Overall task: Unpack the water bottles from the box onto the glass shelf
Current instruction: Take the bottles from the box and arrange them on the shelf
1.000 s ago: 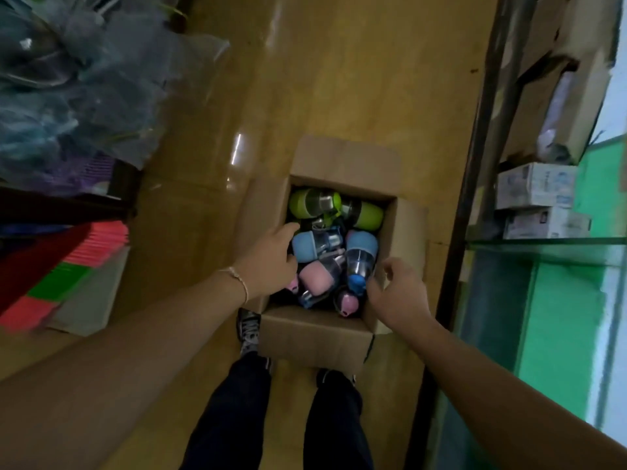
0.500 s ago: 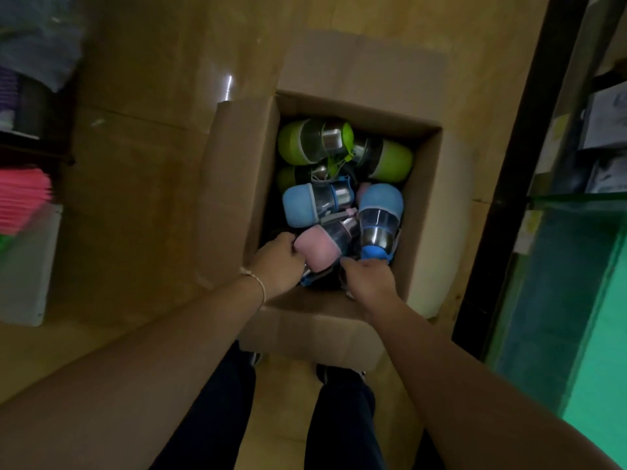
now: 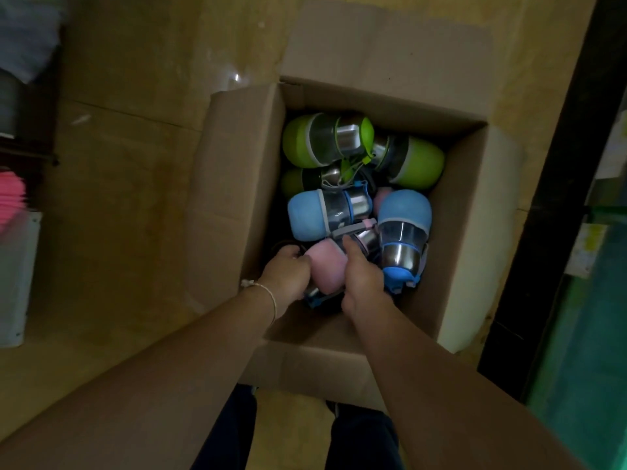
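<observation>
An open cardboard box [image 3: 237, 184] stands on the floor and holds several lying water bottles. Green bottles [image 3: 325, 140] lie at the far end and blue bottles [image 3: 403, 228] in the middle. A pink bottle [image 3: 327, 266] lies nearest me. My left hand [image 3: 288, 273] curls against its left end. My right hand [image 3: 361, 276] grips its right side, thumb on top. A blue cap [image 3: 315, 298] shows beneath, between my hands. The glass shelf [image 3: 607, 212] is at the right edge.
The shelf unit's black upright [image 3: 543, 232] runs just right of the box. Pink stacked goods [image 3: 12, 195] and a white panel [image 3: 17, 276] sit at the left. My legs [image 3: 363, 439] stand at the box's near side on the tan floor [image 3: 129, 215].
The view has closed in on the box. My right hand moved left from the blue bottle's cap onto the pink bottle; my left hand stays at that bottle's left end.
</observation>
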